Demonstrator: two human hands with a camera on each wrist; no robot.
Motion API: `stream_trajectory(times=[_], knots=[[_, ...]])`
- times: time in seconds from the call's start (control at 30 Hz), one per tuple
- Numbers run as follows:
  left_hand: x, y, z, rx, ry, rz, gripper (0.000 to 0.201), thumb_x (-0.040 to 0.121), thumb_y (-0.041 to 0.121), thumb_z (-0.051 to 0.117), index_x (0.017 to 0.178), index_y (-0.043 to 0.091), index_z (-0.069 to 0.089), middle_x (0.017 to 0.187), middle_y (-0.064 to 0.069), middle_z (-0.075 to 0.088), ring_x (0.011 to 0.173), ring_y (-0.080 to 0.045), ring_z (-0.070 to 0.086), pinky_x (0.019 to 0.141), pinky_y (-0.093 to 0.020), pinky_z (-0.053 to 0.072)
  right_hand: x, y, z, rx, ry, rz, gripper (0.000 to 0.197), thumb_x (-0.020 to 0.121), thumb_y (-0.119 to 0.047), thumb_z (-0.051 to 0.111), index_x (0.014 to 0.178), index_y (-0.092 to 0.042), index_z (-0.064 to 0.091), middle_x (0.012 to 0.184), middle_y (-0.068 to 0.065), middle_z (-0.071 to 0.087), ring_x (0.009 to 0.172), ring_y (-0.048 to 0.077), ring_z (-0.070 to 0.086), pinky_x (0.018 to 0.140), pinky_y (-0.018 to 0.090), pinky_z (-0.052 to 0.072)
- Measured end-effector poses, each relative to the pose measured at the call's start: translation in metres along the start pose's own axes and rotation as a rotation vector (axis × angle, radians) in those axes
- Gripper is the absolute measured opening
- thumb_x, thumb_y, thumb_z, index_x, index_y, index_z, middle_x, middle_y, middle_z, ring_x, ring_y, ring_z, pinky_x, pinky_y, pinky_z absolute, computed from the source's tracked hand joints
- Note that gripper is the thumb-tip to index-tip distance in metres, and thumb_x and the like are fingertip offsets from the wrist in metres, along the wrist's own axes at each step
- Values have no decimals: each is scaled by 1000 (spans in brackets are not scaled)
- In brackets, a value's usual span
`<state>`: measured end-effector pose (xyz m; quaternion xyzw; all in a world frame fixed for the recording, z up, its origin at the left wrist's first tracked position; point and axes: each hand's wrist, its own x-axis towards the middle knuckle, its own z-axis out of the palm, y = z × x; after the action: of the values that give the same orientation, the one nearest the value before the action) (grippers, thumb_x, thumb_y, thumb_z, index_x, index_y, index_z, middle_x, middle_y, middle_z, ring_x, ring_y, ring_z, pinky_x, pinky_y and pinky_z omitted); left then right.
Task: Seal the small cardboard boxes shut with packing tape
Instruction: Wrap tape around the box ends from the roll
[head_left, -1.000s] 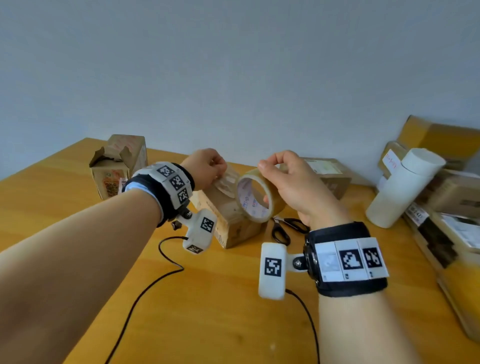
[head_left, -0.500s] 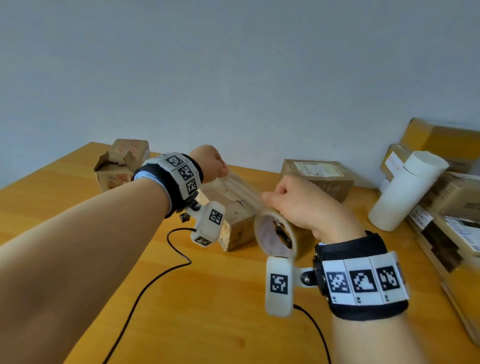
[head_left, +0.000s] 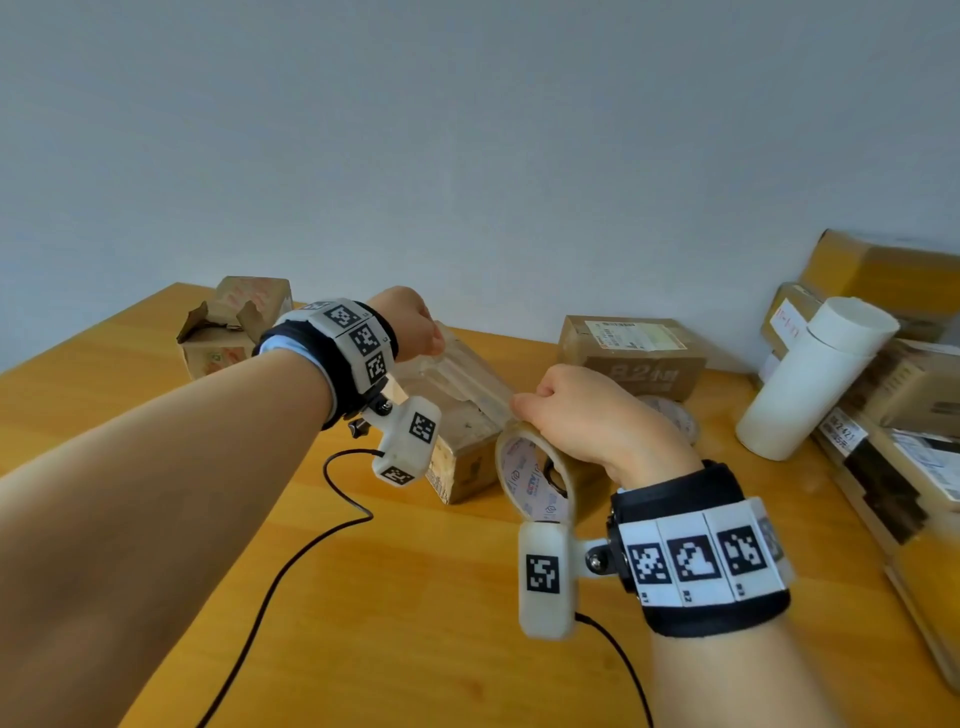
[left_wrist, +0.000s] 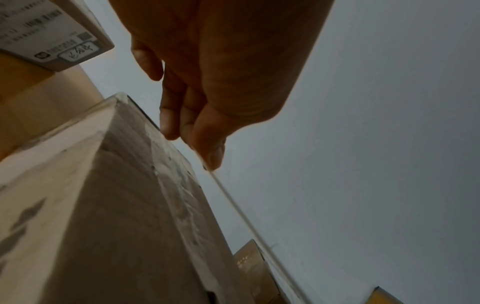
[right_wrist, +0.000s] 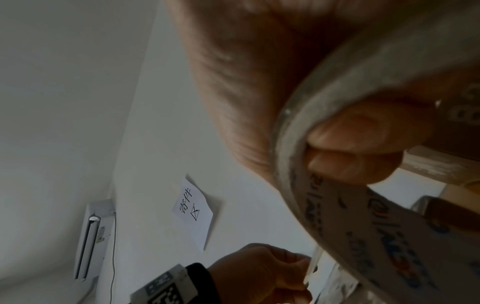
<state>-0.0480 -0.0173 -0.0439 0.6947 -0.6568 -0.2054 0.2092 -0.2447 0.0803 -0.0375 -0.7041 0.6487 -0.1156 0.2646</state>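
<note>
A person's right hand (head_left: 587, 415) curls its grip through the core of a packing tape roll (head_left: 535, 480), while the left hand (head_left: 410, 325) pinches the free end of a clear tape strip (head_left: 462, 371) stretched above a small cardboard box (head_left: 467, 415) near the middle of the wooden bench (head_left: 415, 623). Other boxes (head_left: 631, 353) sit toward the far edge, with a white tube (head_left: 810, 379) at the right edge.
</note>
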Motion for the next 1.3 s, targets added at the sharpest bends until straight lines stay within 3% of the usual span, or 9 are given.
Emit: stream_trajectory(times=[0.13,0.2,0.37,0.5,0.7,0.83,1.0,1.13,1.3], knots=[[3,-1,3,7,-11,-13,15,89,17,68,94,4,73,95,-7,68,85,-20,59,82,-35,53,2,-2,2,-6,23,3,35,106,-37,48,80,-14,56,71,5,50,59,19,45,60,33,39],[4,1,5,18,-30,-20,6,89,14,67,90,10,70,90,-4,61,81,-18,53,75,-31,47,4,0,3,-12,21,11,37,105,-37,48,77,-15,56,69,4,49,58,18,46,60,33,40],[4,0,8,30,-35,-21,13,88,11,67,98,4,74,97,-8,69,87,-20,59,81,-33,50,6,2,4,-28,11,15,34,105,-35,49,78,-14,57,69,3,49,62,19,47,59,32,38],[5,-4,10,32,-27,-21,14,88,14,70,99,8,75,104,-8,73,100,-23,66,84,-35,54,8,1,7,-33,-4,16,34,105,-36,49,79,-15,56,69,2,49,58,16,45,58,30,38],[6,-6,16,73,-34,-14,17,89,20,71,101,8,75,104,-8,73,101,-24,67,91,-39,56,9,3,11,-33,-17,21,28,106,-38,49,89,-17,56,75,0,56,61,13,50,56,26,36],[5,-6,20,111,-37,-17,17,90,19,70,103,9,74,107,-8,72,92,-21,63,81,-33,53,8,5,14,-29,-40,27,22,106,-39,48,97,-20,53,81,-2,58,67,12,54,56,25,37],[5,-7,20,110,-36,-15,18,89,20,72,105,12,72,99,-1,67,90,-19,61,72,-29,46,7,5,17,-28,-65,40,22,106,-39,48,90,-25,52,84,-3,60,69,11,55,56,23,38],[7,-14,19,84,24,0,39,83,28,77,112,24,51,86,6,52,75,-14,52,58,-30,41,8,6,18,-6,-74,41,23,107,-37,49,85,-28,49,87,-1,62,71,13,55,57,23,41],[7,-21,15,67,23,-20,38,85,30,74,114,22,52,92,2,55,88,-22,57,68,-33,46,12,6,20,-4,-77,56,19,105,-37,51,92,-24,56,87,0,64,70,14,57,58,25,42]])
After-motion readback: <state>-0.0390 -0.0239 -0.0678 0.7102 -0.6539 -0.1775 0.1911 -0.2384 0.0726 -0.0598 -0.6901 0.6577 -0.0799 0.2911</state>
